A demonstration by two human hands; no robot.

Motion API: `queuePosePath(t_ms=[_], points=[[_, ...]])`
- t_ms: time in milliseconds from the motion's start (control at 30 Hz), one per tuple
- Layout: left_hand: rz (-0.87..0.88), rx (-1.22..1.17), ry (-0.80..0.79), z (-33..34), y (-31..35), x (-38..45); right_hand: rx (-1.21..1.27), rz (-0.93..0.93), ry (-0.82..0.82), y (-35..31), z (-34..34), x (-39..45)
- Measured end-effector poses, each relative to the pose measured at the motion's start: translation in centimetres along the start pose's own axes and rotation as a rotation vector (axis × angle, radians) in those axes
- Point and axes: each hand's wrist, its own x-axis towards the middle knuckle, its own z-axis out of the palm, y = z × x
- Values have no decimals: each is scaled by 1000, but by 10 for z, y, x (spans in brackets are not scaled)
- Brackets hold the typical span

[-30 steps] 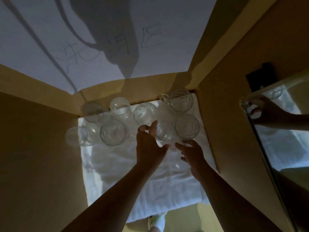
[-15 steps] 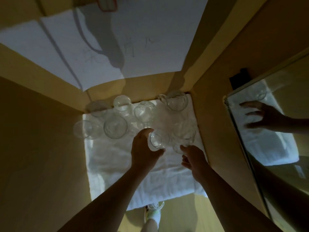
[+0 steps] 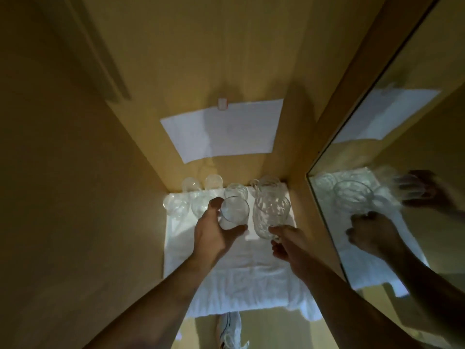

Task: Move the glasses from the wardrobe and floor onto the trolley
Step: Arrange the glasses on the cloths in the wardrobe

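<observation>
both hands have come up off the towel since the earlier frames, each now with a glass raised above the white cloth, where before they were only reaching in among the row. left hand (image 3: 214, 230) is wrapped round a smooth tumbler (image 3: 234, 212), thumb on its near side and fingers curled behind. right hand (image 3: 289, 244) pinches the lower part of a taller faceted glass (image 3: 271, 212), which looks tilted toward the camera; how firmly the fingers seat on it cannot be told, since the glass blurs over them.

more glasses (image 3: 214, 182) remain at the back of the white towel (image 3: 241, 273) on the wardrobe shelf, along with a handled mug (image 3: 265, 183) in the right rear corner. the trolley is not in view.

the two lifted glasses sit just beside each other, close enough that drawing the hands back together could knock them rim to rim and chip one. the faceted glass is held low with most of its height above the grip, so it looks top-heavy and could tip or slip out if the wrist turns quickly. the mirror door (image 3: 377, 172) stands near the right arm, and a wide swing outward could strike the glass against its edge. dim light and clear glass make the remaining pieces hard to judge, so a trailing sleeve or wrist might topple them.
</observation>
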Motion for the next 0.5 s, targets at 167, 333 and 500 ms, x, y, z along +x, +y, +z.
queuePosePath(t_ms=[167, 333, 500], points=[[40, -161, 151, -40, 62, -50, -156, -169, -75, -29, -12, -67], [110, -213, 201, -79, 125, -98, -286, -453, -14, -63, -26, -155], [123, -220, 287, -113, 177, -156, -336, -662, 28, -81, -47, -244]])
